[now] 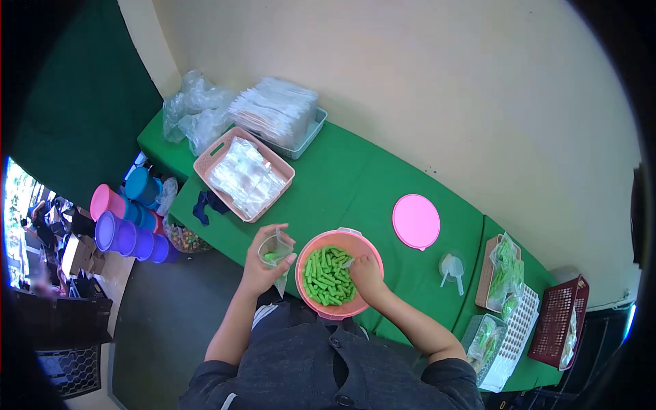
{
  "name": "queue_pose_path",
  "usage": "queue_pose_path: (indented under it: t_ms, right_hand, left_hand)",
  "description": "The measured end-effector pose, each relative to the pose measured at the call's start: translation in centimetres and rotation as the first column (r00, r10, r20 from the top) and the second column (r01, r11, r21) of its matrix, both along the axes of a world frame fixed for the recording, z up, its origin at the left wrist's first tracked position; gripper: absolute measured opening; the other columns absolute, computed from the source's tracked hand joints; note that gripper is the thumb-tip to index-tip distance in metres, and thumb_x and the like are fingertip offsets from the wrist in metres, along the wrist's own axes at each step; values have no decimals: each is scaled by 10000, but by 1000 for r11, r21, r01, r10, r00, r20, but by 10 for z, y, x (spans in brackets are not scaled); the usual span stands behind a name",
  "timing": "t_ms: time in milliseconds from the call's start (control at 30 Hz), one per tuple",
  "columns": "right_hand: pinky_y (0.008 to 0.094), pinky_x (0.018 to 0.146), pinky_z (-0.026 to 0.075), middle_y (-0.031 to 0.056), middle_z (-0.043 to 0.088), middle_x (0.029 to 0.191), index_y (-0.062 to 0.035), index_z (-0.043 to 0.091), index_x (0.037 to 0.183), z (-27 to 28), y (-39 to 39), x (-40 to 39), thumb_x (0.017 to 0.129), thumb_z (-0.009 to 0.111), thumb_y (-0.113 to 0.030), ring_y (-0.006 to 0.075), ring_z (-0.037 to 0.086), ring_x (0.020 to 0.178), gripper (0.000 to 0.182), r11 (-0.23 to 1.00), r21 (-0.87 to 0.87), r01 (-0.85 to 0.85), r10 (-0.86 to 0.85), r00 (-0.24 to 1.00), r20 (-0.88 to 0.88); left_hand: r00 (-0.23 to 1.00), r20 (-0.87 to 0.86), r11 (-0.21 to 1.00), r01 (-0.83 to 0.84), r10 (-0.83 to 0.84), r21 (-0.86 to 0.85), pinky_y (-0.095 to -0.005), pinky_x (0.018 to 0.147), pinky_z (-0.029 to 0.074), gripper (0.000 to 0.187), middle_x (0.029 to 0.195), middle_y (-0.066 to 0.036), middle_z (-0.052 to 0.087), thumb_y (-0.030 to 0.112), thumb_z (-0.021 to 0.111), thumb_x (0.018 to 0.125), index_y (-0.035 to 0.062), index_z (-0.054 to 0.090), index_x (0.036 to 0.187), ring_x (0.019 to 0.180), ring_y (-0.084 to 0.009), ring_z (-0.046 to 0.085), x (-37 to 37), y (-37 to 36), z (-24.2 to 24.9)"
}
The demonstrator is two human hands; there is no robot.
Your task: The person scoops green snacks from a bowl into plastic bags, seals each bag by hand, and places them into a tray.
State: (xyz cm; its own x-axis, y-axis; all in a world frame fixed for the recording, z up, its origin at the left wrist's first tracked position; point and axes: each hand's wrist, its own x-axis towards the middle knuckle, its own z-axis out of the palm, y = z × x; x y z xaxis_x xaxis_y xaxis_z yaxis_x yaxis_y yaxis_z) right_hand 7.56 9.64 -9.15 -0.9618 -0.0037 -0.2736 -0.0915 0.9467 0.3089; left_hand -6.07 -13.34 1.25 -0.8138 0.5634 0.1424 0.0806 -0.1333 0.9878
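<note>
At the counter's (342,171) near edge, sticks (326,277) lie left of our right hand (367,277), grip unclear; our left hand (257,270) holds a cup (275,251).

One tub (336,313), one pink lid (416,221) right of it, two baskets (275,199) up left, three baskets (562,314) far right

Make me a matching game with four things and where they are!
1. Round pink lid
2. Clear round-rimmed plastic container
3. Heap of short green sticks
4. Flat clear plastic bags

A. In the round pink tub
B. In the rectangular pink basket
C. On the green cloth
D. In the left hand

Pairs: 1-C, 2-D, 3-A, 4-B
</note>
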Motion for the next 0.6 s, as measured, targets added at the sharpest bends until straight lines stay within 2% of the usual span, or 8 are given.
queue_pose_path:
  t_ms: [33,100,133,200,233,300,433,600]
  right_hand:
    - [366,851,411,64,652,846,-81,662,831,7,0,-1,798,543,-145,242,600,929,139,1000,2,-6,6,1000,6]
    - [364,755,427,65,649,764,-95,631,746,29,5,-5,776,568,-120,238,633,779,75,981,-187,57,-98,972,-213]
    - [364,755,427,65,649,764,-95,631,746,43,6,-8,776,568,-120,238,633,779,75,981,-185,50,-89,974,-207]
    - [382,742,435,97,633,725,-60,647,808,62,7,-11,751,642,-162,253,637,760,116,921,-388,5,-89,976,-198]
    - [382,742,435,97,633,725,-60,647,808,55,3,-12,751,642,-162,253,637,760,116,921,-391,4,-87,977,-195]
    - [408,720,443,108,637,678,-64,641,829,31,-5,-16,771,672,-192,284,641,702,144,894,-444,50,-69,997,-26]
    - [436,711,444,99,642,650,-87,649,839,12,0,-19,818,653,-232,299,645,670,147,869,-496,2,-52,995,-86]
    - [471,735,429,107,641,662,-96,636,837,21,17,-7,857,617,-286,314,642,680,193,763,-644,60,-24,998,65]
  left_hand:
    - [1000,-11,999,-5,5,-36,-322,851,468,575,998,-77,592,119,726,781,35,460,1283,938,-171,587,1,0,1]
    - [1000,-17,997,-20,18,-70,-320,858,466,563,1000,-73,595,99,727,779,40,470,1276,951,-165,586,1,2,1]
    - [999,-42,994,-20,15,-107,-317,861,466,558,1000,-72,598,87,733,775,43,478,1270,958,-160,587,1,2,-1]
    - [998,-60,989,-23,14,-148,-314,865,467,553,1000,-70,601,74,738,771,45,486,1263,966,-155,588,6,2,-4]
    - [999,-39,989,-9,4,-147,-314,865,469,555,997,-70,603,73,743,769,45,489,1262,963,-155,592,9,3,-4]
    - [1000,-24,990,8,-11,-142,-314,866,472,556,993,-70,606,72,747,767,45,492,1260,960,-155,597,10,6,-5]
    - [998,-27,983,43,-48,-179,-319,884,467,523,986,-68,631,62,737,773,67,517,1246,952,-152,605,11,11,-3]
    - [998,-35,971,44,-54,-233,-309,874,473,545,1003,-71,622,57,745,773,60,504,1262,967,-153,604,7,15,-8]
